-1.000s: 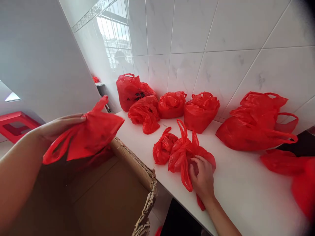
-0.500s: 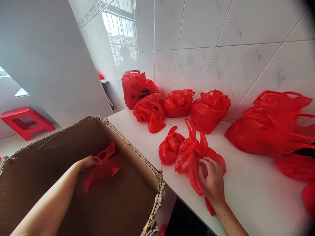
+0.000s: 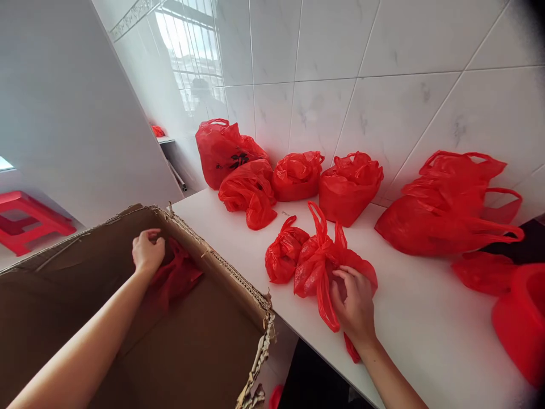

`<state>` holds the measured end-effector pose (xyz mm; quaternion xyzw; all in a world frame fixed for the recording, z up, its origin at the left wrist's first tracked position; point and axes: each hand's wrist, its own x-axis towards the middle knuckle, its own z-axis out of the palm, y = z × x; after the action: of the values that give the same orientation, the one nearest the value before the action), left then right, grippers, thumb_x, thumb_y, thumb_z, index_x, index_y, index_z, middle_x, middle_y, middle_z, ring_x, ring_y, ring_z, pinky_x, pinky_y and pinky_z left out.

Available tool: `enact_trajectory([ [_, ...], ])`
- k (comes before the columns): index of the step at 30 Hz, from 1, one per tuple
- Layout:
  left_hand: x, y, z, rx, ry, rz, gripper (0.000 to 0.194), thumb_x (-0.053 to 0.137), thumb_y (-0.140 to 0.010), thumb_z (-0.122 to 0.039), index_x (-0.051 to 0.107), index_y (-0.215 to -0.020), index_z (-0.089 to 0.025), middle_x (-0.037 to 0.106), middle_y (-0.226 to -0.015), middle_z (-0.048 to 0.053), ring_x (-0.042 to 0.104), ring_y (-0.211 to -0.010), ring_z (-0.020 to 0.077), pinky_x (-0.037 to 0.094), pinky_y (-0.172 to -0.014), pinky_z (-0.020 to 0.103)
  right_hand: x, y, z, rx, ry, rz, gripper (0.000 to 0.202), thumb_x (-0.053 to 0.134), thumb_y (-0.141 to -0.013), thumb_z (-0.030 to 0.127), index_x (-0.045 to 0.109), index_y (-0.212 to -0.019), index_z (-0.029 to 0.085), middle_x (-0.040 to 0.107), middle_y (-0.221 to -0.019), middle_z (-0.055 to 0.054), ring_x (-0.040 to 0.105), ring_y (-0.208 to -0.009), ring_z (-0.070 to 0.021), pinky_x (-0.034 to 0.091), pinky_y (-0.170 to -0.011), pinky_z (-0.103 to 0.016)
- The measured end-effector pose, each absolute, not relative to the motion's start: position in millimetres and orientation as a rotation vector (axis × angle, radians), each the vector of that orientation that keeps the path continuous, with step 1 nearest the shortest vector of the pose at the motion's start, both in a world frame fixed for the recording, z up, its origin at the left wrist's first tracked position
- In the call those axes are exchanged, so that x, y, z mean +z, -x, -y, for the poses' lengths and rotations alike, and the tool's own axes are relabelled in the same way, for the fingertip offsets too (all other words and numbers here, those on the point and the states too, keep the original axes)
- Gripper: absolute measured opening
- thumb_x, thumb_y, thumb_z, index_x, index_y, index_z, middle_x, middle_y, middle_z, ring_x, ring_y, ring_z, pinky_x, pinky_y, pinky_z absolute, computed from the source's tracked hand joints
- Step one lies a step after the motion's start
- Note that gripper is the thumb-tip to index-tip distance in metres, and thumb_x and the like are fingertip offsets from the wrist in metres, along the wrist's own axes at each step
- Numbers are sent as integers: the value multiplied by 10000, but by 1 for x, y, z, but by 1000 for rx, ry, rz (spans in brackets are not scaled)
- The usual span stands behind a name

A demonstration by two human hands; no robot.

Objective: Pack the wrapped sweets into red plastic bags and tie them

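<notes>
The white tiled wall point(image 3: 383, 51) fills the back of the view, and the white counter point(image 3: 426, 341) runs along under it. Left of the counter, lower down, stands an open cardboard box point(image 3: 200, 346) with a torn, ragged corner next to the counter's edge. At the far left a red stool point(image 3: 25, 218) sits on the floor.

On the counter the biggest item is a flat heap of red bags point(image 3: 447, 216) against the wall at the right, its handles sticking out. A tall printed red bag point(image 3: 221, 150) stands at the back left corner, with three knotted red bags in a row beside it: a slumped bag point(image 3: 249, 193), a round bag point(image 3: 296, 176) and a squarish bag point(image 3: 347, 190). Nearer the edge lies a small knotted bag point(image 3: 283, 255), touching a loose red bag point(image 3: 315, 267) whose handles stand up.

The right hand point(image 3: 355, 307) rests on that loose red bag, fingers curled over the plastic and pinching it; the bag lies on the counter just beside the small knotted bag. The left hand point(image 3: 147, 250) reaches down inside the cardboard box, fingers bent together into a loose fist, just beside a crumpled red bag point(image 3: 176, 278) that lies in the box against its right wall. I cannot tell whether the fingers grip that bag.
</notes>
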<state>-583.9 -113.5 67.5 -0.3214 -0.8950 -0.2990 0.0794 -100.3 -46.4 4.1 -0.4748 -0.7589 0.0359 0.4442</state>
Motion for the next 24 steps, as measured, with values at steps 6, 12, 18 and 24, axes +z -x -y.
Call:
enact_trajectory([
  [6,140,468,63,-921,1592,2356,305,390,-896,-351,521,-1137,-218,599,-1117,56,581,-947,158,454,-857,262,2,100,45,83,1204,1869,210,466,-883,268,610,-1028,219,569,-1147,-87,506,-1085,-259,435,-922,-462],
  [12,133,372,-7,-312,2246,2573,447,615,-682,-620,620,-623,-178,662,-635,105,646,-699,260,482,-667,344,2,100,45,40,1151,1863,212,463,-873,231,610,-1024,206,573,-1135,-95,517,-1065,-256,443,-914,-464],
  [18,122,357,-37,-367,2462,2812,349,737,-571,-480,650,-667,-156,671,-628,66,638,-606,203,503,-544,287,2,99,45,22,1129,1871,213,450,-875,189,600,-1025,202,571,-1121,-95,513,-1052,-248,442,-913,-452],
  [24,173,394,8,-1227,2294,2665,370,604,-725,-486,661,-930,-184,708,-867,58,672,-755,193,537,-644,285,5,99,47,50,1107,1857,198,447,-883,172,585,-1023,200,565,-1116,-91,501,-1050,-244,437,-909,-442],
])
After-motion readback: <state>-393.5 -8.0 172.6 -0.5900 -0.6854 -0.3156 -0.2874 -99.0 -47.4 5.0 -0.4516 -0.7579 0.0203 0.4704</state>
